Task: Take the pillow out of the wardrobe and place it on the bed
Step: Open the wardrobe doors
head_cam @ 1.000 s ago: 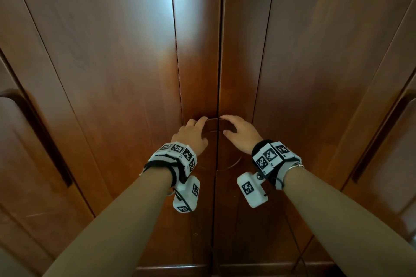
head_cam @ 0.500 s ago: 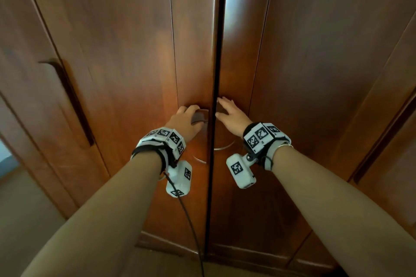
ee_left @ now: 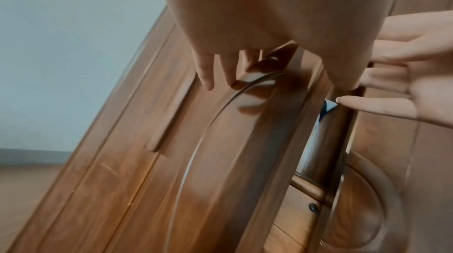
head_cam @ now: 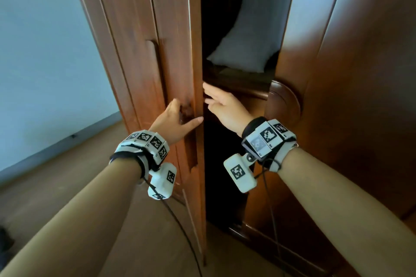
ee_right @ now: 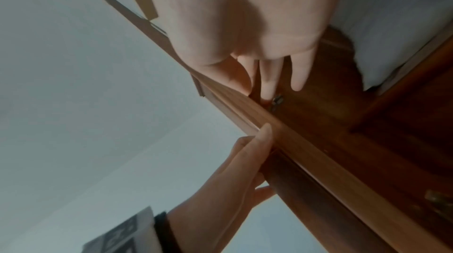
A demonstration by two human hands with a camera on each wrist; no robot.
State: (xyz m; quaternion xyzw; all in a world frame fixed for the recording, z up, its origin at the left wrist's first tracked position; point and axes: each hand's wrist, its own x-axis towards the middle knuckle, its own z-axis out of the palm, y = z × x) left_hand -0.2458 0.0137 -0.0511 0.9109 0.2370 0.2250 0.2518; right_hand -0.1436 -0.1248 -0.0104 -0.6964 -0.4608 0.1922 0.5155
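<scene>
- Wardrobe of dark reddish wood, filling the head view from 11 o'clock round to 5 o'clock, doors partly apart with a dark gap down the middle
- Left door swung outward, its leading edge running from 12 o'clock down to 6 o'clock; long recessed groove visible on its panel at 10 o'clock
- Right door at 2 o'clock, glossy, carrying a rounded half-disc handle just right of centre
- Pale wall at 9 o'clock, brown floor at 7 o'clock
- Pillow, white, inside the wardrobe at 12 o'clock, resting on a shelf behind the gap, partly hidden by the right door
- Left hand near centre, fingers hooked over the curved handle on the left door's face, thumb stretched toward the door edge; grip seen from the left wrist view, where the fingertips curl down past the handle rim
- Right hand just right of centre, in the gap between the doors, fingers straight and spread, holding nothing; fingertips close to the left door's edge, contact not clear
- Wrist bands with black-and-white markers on both forearms, at 7 and 4 o'clock
</scene>
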